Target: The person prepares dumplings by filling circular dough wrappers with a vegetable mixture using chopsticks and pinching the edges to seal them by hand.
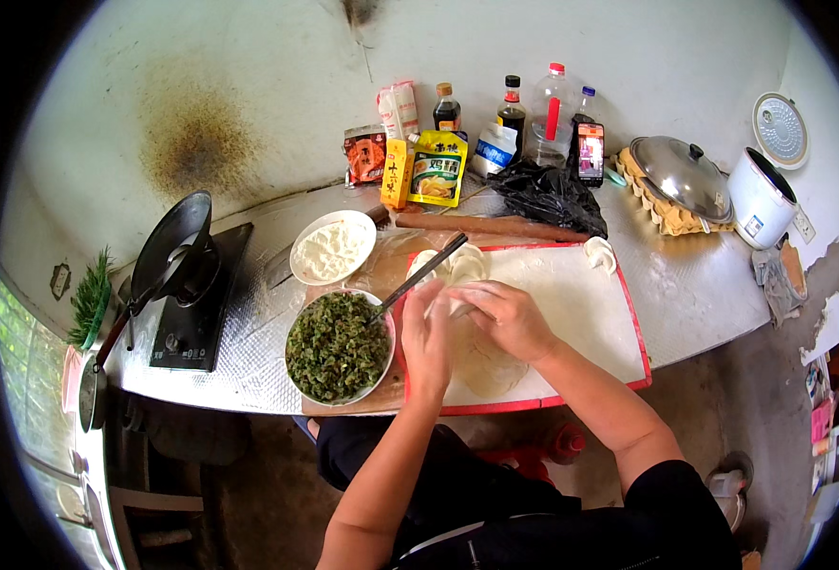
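My left hand point(425, 342) and my right hand point(516, 319) meet over a floured white mat with a red border point(590, 335). A piece of white dough point(456, 308), which looks like a dumpling, is pinched between my fingers; blur and the fingers hide most of it. Just beyond my fingertips sit several folded dumplings point(468, 263). Flat round dough wrappers point(491, 367) lie under my right wrist. Left of my left hand is a bowl point(293, 377) of chopped green filling point(337, 345), with dark chopsticks point(426, 269) leaning out of it.
A bowl of flour point(334, 246) stands behind the filling. Behind the mat lie a rolling pin point(491, 226) and a black plastic bag point(551, 192). One dumpling point(600, 255) rests at the mat's far right corner. A wok point(173, 246) sits on an induction cooker point(202, 320) at left.
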### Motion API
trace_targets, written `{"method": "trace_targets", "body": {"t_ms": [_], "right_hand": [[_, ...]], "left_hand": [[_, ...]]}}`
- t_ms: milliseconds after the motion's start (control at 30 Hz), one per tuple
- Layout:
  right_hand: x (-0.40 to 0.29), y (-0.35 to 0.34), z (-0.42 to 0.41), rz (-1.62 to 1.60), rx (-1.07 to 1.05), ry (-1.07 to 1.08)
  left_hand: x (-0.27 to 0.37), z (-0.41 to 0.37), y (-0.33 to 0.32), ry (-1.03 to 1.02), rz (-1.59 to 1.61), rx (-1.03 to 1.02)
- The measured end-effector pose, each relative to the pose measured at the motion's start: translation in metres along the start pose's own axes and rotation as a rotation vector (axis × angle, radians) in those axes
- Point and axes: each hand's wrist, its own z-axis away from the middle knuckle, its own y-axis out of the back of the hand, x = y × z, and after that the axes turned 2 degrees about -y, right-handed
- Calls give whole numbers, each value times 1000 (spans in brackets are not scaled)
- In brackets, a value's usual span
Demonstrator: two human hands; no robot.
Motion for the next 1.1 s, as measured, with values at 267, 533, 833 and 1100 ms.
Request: {"method": "trace_targets", "body": {"t_ms": [267,533,833,1100], "right_hand": [[0,-10,6,105,-41,109],[-16,-14,2,48,11,104],[-10,17,8,-270,72,-346],[76,103,63,262,345,-603]], "left_hand": [[3,-8,-23,495,675,33],[6,-17,-41,468,737,100],[14,-12,-39,493,668,-13],[5,14,4,265,488,-8]]}}
